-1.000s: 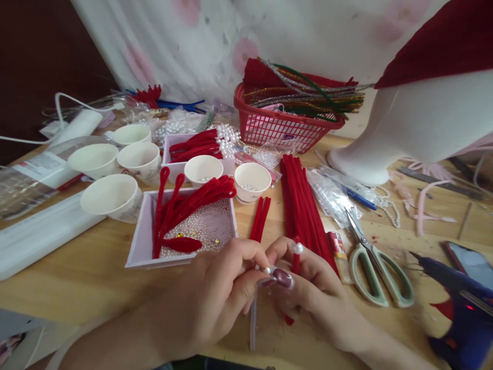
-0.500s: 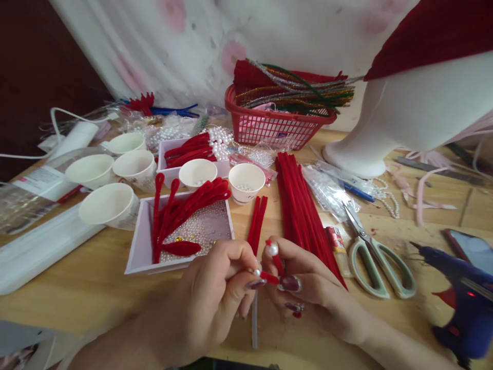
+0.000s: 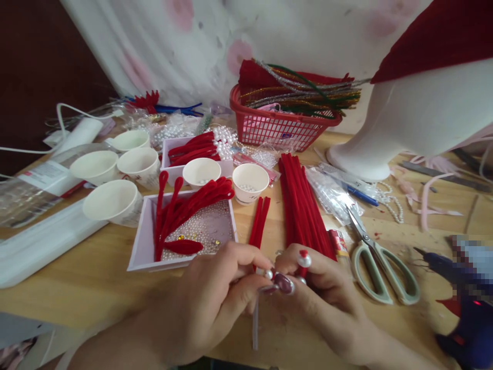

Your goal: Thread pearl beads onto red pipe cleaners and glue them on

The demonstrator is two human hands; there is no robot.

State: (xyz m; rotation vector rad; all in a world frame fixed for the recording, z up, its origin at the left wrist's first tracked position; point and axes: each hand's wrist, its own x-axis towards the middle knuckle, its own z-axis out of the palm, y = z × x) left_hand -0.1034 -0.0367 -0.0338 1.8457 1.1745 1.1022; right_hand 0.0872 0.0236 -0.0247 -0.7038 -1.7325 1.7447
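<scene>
Both of my hands meet low in the middle of the head view, fingertips almost touching. Thumb and forefinger of my left hand (image 3: 215, 303) are pinched at a white pearl bead (image 3: 268, 274). My right hand (image 3: 327, 308) is closed around short red chenille stem pieces; one pearl bead (image 3: 304, 259) with a red tip sticks up above its fingers, and another bead shows just below. Most of the red stem between the fingers is hidden. Just beyond the hands lie two loose red chenille stems (image 3: 260, 221) and a thick bundle of long ones (image 3: 302, 205).
At left stands a white tray (image 3: 134, 254) holding red loops and small pearls. Paper cups (image 3: 250, 191) stand behind it. Scissors (image 3: 367, 252), a lighter (image 3: 338, 240) and a blue glue gun (image 3: 468, 313) lie right. A red basket (image 3: 285, 131) and white mannequin form (image 3: 419, 118) stand behind.
My right thumb has moved in against the left fingertips. The upright beaded piece in my right hand has shifted right, and the red stem between the hands is now mostly covered.
</scene>
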